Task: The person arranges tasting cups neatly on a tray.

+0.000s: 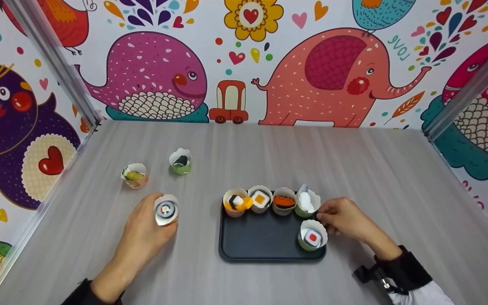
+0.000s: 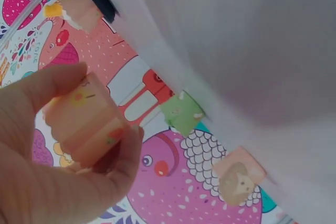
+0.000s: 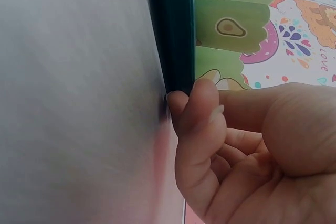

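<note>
One grey table (image 1: 269, 152) (cartoon-animal walls (image 1: 333, 76) on three sides)

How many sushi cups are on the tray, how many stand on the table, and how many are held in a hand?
On the tray: 5 cups
On the table: 2 cups
In the left hand: 1 cup
Total: 8 cups
</note>
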